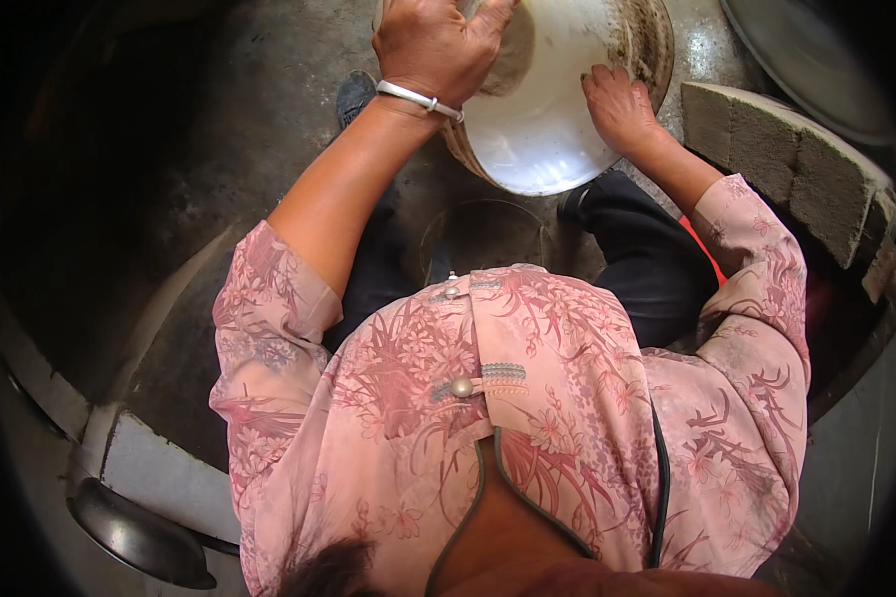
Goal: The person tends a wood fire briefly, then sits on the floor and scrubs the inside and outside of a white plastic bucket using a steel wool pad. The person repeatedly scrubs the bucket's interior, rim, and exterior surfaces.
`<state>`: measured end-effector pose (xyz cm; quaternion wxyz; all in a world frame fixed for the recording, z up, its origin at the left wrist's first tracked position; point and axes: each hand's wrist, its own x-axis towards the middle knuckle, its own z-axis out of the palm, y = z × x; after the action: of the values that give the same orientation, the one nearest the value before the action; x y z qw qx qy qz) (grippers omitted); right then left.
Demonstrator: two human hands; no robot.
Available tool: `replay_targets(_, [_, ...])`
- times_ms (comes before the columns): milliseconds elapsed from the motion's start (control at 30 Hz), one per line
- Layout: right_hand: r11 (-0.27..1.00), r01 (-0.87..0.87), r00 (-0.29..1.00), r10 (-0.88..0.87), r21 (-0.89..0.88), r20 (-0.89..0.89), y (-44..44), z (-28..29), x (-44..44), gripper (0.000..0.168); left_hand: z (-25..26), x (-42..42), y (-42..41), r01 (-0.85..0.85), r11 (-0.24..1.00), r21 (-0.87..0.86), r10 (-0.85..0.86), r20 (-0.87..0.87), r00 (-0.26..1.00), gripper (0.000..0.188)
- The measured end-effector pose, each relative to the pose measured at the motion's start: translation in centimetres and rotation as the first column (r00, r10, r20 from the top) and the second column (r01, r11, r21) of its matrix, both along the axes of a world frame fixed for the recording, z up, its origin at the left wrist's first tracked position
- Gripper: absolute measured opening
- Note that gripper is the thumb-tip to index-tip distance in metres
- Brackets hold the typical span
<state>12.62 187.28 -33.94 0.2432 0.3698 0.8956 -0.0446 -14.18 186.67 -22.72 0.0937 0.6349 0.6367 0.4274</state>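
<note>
A large round metal basin (545,142) is tilted in front of me at the top of the view, its whitish inside facing up. Brown and black stains mark its right inner wall, and a grey-brown round patch shows near the left. My left hand (440,48), with a pale bangle at the wrist, lies over the basin's left rim and grips it. The frame's top edge cuts off its fingers. Against the stained inside wall, my right hand (621,108) has its fingers curled. A small dark spot shows at its fingertips, and whether it holds something is unclear.
Rough pale blocks (784,164) stand to the right, below a large round metal piece (829,67). Something red (703,246) shows behind my right arm. A dark metal pan (142,533) is at lower left. A shoe (355,97) rests on the stained floor (276,97).
</note>
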Motion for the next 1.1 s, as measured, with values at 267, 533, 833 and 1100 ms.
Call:
replay_targets(267, [0.327,0.063,0.443,-0.856,-0.943,-0.267,-5.5,1.1,-12.7,0.043,-0.3,-0.4,0.2,-0.011,0.997,-0.075,0.011,0.0,1.0,0.03])
replay_targets(533, [0.664,0.278,0.921,-0.39,-0.694,-0.005,-2.9,-3.5,-7.8,0.039,0.4,0.9,0.3,-0.047,0.984,-0.169,0.088,0.244,0.966,0.032])
replay_targets(833, [0.827,0.355,0.806,-0.507,-0.436,-0.306,-1.9,4.7,-1.2,0.021,0.3,-0.6,0.8,-0.122,0.961,-0.248,0.177,0.211,0.961,0.035])
replay_targets(1100, [0.024,0.256,-0.662,-0.725,-0.966,-0.193,-3.5,6.8,3.0,0.019,-2.9,-3.1,2.4,-0.283,0.931,-0.231,0.309,0.088,0.947,0.044])
